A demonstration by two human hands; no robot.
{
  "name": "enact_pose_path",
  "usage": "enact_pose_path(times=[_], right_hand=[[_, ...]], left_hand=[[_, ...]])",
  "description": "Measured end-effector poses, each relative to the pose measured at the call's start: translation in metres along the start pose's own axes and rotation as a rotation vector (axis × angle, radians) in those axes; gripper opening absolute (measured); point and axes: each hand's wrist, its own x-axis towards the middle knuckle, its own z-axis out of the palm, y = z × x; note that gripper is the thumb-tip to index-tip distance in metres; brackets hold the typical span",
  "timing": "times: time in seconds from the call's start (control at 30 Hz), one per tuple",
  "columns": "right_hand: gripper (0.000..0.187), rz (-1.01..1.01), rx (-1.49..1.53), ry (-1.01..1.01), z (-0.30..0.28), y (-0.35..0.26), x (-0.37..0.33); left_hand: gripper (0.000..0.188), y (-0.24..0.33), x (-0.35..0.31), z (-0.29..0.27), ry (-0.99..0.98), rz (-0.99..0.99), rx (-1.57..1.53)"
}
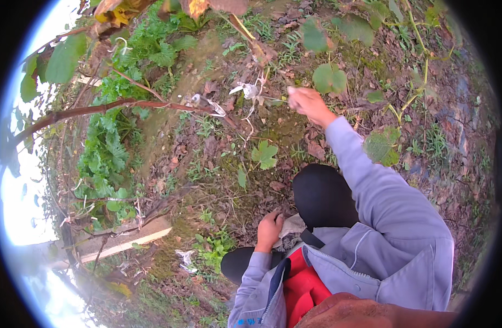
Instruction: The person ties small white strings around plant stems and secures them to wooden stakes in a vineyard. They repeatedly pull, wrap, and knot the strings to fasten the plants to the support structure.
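Note:
My right hand (pixel 311 104) is stretched forward with its fingers closed round a thin pale wire or string (pixel 275 99). That line runs left to a knotted white plastic strip (pixel 250 90) tied about a vine stem. A woody brown vine (pixel 98 110) reaches in from the left, and another white tie (pixel 217 109) wraps its end. Near my knees, my left hand (pixel 269 229) is held low with curled fingers, beside a pale crumpled cloth or bag (pixel 291 227). What the left fingers hold, if anything, is hidden.
Green leafy plants (pixel 111 145) grow in a row on the left. A pale wooden or concrete post (pixel 125 243) lies or leans at lower left, near a white plastic scrap (pixel 186 261). Vine leaves (pixel 330 78) hang close by on the right, above leaf-strewn soil.

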Motion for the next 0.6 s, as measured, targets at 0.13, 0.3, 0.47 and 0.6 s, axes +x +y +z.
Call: enact_pose_path(times=[0.13, 0.3, 0.47, 0.6], right_hand=[[0.041, -0.251, 0.042, 0.083, -0.042, -0.014, -0.050], [0.038, -0.086, 0.000, -0.040, -0.080, -0.012, -0.080], [0.050, 0.276, -0.648, -0.431, -0.051, 0.050, -0.105], [0.053, 0.186, -0.903, -0.475, -0.031, 0.095, -0.100]], left_hand=[[0.029, 0.000, 0.002, -0.001, -0.050, -0.012, -0.022], [0.032, 0.010, 0.019, -0.012, -0.082, 0.061, 0.010], [0.031, 0.038, 0.044, -0.032, -0.006, 0.077, -0.116], [0.029, 0.070, 0.053, -0.043, 0.041, 0.199, -0.222]])
